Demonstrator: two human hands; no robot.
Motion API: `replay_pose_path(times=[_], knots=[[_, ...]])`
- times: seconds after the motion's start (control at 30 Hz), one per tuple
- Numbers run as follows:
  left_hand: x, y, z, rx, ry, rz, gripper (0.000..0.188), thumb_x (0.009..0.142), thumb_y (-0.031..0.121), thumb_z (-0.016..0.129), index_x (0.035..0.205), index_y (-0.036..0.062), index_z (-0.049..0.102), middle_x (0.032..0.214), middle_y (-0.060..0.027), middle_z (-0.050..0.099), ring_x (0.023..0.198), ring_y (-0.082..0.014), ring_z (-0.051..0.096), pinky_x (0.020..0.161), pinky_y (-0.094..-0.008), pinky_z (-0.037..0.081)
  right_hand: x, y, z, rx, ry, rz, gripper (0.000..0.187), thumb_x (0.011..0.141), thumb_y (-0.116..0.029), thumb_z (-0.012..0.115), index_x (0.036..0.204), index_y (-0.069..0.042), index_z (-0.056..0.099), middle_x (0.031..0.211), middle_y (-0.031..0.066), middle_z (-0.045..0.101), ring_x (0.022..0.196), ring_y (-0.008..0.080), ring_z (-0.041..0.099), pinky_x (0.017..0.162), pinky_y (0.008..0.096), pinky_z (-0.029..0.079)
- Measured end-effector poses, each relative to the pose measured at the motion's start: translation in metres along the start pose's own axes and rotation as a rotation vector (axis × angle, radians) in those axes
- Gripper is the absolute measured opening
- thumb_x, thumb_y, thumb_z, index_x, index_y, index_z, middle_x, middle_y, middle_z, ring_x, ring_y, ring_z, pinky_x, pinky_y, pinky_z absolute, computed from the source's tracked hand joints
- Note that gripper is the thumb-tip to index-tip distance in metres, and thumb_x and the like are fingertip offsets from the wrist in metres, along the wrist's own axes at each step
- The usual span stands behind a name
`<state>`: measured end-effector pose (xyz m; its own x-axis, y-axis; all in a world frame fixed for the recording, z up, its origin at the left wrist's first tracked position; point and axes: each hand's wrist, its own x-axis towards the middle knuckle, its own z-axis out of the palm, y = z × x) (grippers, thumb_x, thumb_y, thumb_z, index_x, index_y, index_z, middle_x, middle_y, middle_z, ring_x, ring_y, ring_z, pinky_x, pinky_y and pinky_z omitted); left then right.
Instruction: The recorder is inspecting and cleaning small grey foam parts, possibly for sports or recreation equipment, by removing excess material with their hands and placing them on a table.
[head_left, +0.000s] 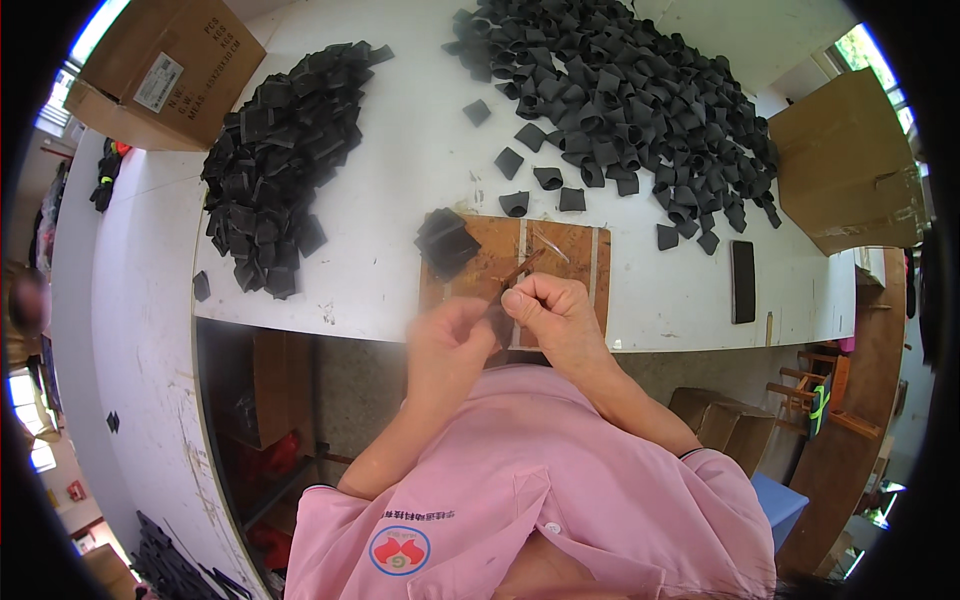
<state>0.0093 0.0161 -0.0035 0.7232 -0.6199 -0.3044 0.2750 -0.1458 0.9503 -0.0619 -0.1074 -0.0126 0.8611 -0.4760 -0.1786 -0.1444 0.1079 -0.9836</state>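
Both my hands meet over the near edge of an orange-brown board (600, 270) on the white table. My left hand (448, 345), a little blurred, pinches a small black fabric piece (499, 322). Thumb and forefinger of my right hand (562, 312) are closed at the top of the same piece. A thin, dark reddish pointed tool (527, 266) sticks out beyond the fingertips over the board; whether a hand grips it, I cannot tell. At the board's far left corner lies a small stack of flat black pieces (447, 244).
Flat black pieces form a long heap (280, 160) on the left. Tube-like black pieces make a larger heap (620, 110) at the far right. Cardboard boxes stand at the left (165, 75) and right (845, 165). A dark flat slab (742, 282) lies right of the board.
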Motion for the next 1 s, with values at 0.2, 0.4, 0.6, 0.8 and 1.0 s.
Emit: replay_pose_path(times=[0.2,0.4,0.6,0.8,1.0], knots=[[-0.002,-0.023,0.004,0.192,0.167,0.233,0.014,0.080,-0.005,0.053,0.094,-0.0059,0.054,0.078,-0.0057,0.060,0.061,-0.0059,0.055,0.057,-0.0188,0.047,-0.003,-0.010,0.004,0.215,-0.044,0.195,0.022,0.084,-0.018,0.058,0.070,-0.002,0.057,0.060,-0.0034,0.049,0.055,0.0016,0.040,0.047,0.0176,0.035],[-0.014,-0.009,0.015,-0.076,0.134,0.181,0.017,0.080,-0.004,0.055,0.097,-0.0069,0.053,0.081,-0.0077,0.060,0.069,-0.0083,0.057,0.062,-0.0210,0.049,-0.001,-0.012,0.006,0.220,0.040,0.305,0.019,0.084,-0.019,0.058,0.072,-0.004,0.059,0.060,-0.0037,0.050,0.054,0.0011,0.043,0.047,0.0163,0.037],[-0.010,-0.007,0.016,-0.103,0.107,0.115,0.017,0.080,-0.002,0.057,0.096,-0.0073,0.054,0.081,-0.0085,0.061,0.071,-0.0098,0.058,0.064,-0.0221,0.049,-0.003,-0.009,0.012,0.201,0.038,0.227,0.017,0.083,-0.015,0.059,0.073,-0.001,0.060,0.060,-0.0018,0.053,0.052,0.0024,0.044,0.045,0.0172,0.037],[-0.008,-0.008,0.014,-0.046,0.116,0.071,0.012,0.081,-0.003,0.055,0.091,-0.0068,0.056,0.075,-0.0065,0.061,0.063,-0.0076,0.056,0.058,-0.0207,0.048,-0.005,0.002,0.017,0.067,0.080,0.028,0.017,0.082,-0.012,0.059,0.071,0.001,0.058,0.058,0.0000,0.054,0.053,0.0043,0.044,0.046,0.0198,0.037],[0.003,-0.016,-0.001,0.008,0.080,0.023,0.010,0.078,-0.006,0.053,0.087,-0.0049,0.057,0.070,-0.0033,0.059,0.057,-0.0052,0.053,0.052,-0.0172,0.044,-0.006,0.005,0.012,-0.106,0.089,-0.012,0.016,0.083,-0.011,0.057,0.072,0.001,0.055,0.057,0.0016,0.050,0.052,0.0061,0.042,0.046,0.0223,0.035]])
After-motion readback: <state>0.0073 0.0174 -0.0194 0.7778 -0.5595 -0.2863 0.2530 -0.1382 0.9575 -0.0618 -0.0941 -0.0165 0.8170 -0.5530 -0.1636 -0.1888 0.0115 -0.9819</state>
